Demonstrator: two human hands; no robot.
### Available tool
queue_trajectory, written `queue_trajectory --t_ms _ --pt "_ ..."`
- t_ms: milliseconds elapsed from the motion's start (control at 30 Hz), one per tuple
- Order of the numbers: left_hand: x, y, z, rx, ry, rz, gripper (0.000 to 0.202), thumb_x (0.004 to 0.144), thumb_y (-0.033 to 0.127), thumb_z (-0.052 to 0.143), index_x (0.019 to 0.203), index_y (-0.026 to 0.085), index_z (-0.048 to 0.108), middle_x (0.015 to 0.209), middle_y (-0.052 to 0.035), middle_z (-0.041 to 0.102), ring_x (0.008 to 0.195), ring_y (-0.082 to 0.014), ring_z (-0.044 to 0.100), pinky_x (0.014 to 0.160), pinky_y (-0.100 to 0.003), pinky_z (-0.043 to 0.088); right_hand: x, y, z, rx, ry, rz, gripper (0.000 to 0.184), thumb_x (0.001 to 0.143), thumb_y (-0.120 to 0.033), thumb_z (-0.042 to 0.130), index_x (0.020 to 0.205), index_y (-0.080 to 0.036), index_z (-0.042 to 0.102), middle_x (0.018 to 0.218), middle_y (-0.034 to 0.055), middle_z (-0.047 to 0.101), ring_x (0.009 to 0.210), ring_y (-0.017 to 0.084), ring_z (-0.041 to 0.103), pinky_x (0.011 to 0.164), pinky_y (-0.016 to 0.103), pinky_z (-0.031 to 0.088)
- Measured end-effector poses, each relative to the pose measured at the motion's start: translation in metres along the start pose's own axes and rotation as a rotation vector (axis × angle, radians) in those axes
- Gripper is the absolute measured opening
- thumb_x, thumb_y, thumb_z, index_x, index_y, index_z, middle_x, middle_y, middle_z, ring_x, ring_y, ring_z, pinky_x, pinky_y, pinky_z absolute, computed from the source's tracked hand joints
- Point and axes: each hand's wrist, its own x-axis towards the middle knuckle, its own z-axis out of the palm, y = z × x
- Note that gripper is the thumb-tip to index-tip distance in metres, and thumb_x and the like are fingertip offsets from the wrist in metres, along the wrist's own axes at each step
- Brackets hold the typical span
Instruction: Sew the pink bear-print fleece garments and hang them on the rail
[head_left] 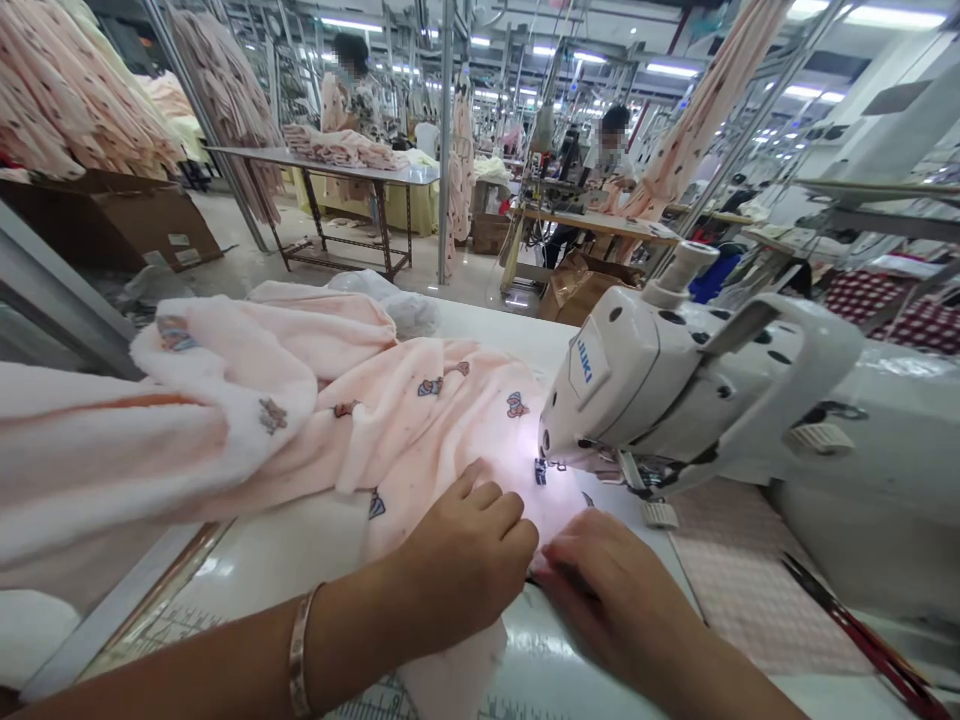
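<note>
Pink plush fabric (420,400) with small printed figures spreads over the table and runs under the lit needle area of a white sewing machine (630,370). Close in front of the presser foot (541,471), my left hand (469,545) has its fingers curled on the fabric. My right hand (611,585) is just right of it, its fingers closed at the fabric's near edge. The two hands almost meet. Part of the fabric hangs below my left hand toward me.
Red-handled scissors (847,610) lie at the right on a pink checked cloth (750,560). A metal pole (444,150) rises beyond the table. Farther back are a side table (427,172) with stacked fabric, a cardboard box (150,220), hanging garments (75,90) and two people.
</note>
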Motion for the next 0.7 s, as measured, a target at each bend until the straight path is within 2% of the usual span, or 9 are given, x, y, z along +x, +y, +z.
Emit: queue_trajectory --t_ms 133,233,367,433,533,600,700 --pt "-0.005 -0.001 0.004 -0.008 -0.050 0.031 0.012 0.082 0.014 0.043 0.074 0.018 0.051 0.077 -0.0024 0.051 0.071 -0.0178 0.043 0.097 -0.051 0.032 0.001 0.001 0.002 -0.065 0.010 -0.036 0.012 0.086 -0.013 0.048 0.096 -0.015 0.055 0.073 0.0030 0.056 0.068 0.016 0.045 0.062 0.029 0.036" --pt "-0.005 -0.002 -0.002 -0.055 -0.078 0.009 0.014 0.083 0.015 0.044 0.072 0.018 0.052 0.079 -0.0024 0.053 0.073 -0.0174 0.045 0.098 -0.051 0.030 0.001 0.000 0.003 -0.093 -0.004 -0.089 0.013 0.085 -0.009 0.047 0.088 -0.016 0.058 0.072 0.0028 0.055 0.069 0.016 0.044 0.062 0.030 0.034" --pt "-0.001 0.002 -0.014 -0.149 -0.134 -0.153 0.020 0.088 0.023 0.040 0.076 0.017 0.054 0.085 -0.0054 0.056 0.079 -0.0198 0.050 0.091 -0.051 0.036 0.004 -0.004 0.005 -0.097 -0.026 -0.052 0.015 0.084 -0.010 0.044 0.077 -0.016 0.057 0.070 0.0034 0.051 0.068 0.016 0.041 0.061 0.031 0.032" --pt "0.000 0.004 -0.015 -0.127 -0.150 -0.223 0.020 0.090 0.024 0.037 0.084 0.016 0.054 0.098 -0.0103 0.057 0.092 -0.0239 0.051 0.091 -0.053 0.036 0.005 -0.006 0.005 -0.077 -0.067 -0.025 0.016 0.084 -0.011 0.043 0.077 -0.016 0.056 0.071 0.0040 0.050 0.070 0.017 0.040 0.062 0.032 0.032" --pt "0.000 0.002 -0.010 -0.039 -0.153 -0.198 0.019 0.089 0.022 0.037 0.097 0.013 0.051 0.119 -0.0174 0.051 0.118 -0.0300 0.041 0.096 -0.059 0.029 0.005 -0.008 0.004 -0.051 -0.107 -0.003 0.014 0.085 -0.012 0.043 0.086 -0.016 0.057 0.075 0.0048 0.051 0.074 0.018 0.041 0.065 0.034 0.034" --pt "0.000 -0.001 -0.007 -0.049 -0.168 -0.167 0.019 0.088 0.024 0.039 0.099 0.013 0.050 0.123 -0.0180 0.049 0.123 -0.0304 0.036 0.098 -0.060 0.025 0.004 -0.009 0.004 -0.044 -0.111 0.006 0.013 0.086 -0.013 0.044 0.087 -0.015 0.057 0.076 0.0053 0.051 0.074 0.019 0.042 0.066 0.034 0.035" --pt "0.003 -0.011 -0.003 -0.116 -0.179 -0.150 0.023 0.087 0.027 0.041 0.104 0.014 0.049 0.125 -0.0162 0.049 0.124 -0.0288 0.036 0.101 -0.060 0.020 0.005 -0.009 0.002 -0.061 -0.114 0.012 0.014 0.087 -0.014 0.043 0.085 -0.016 0.057 0.075 0.0052 0.051 0.073 0.018 0.042 0.065 0.033 0.036"
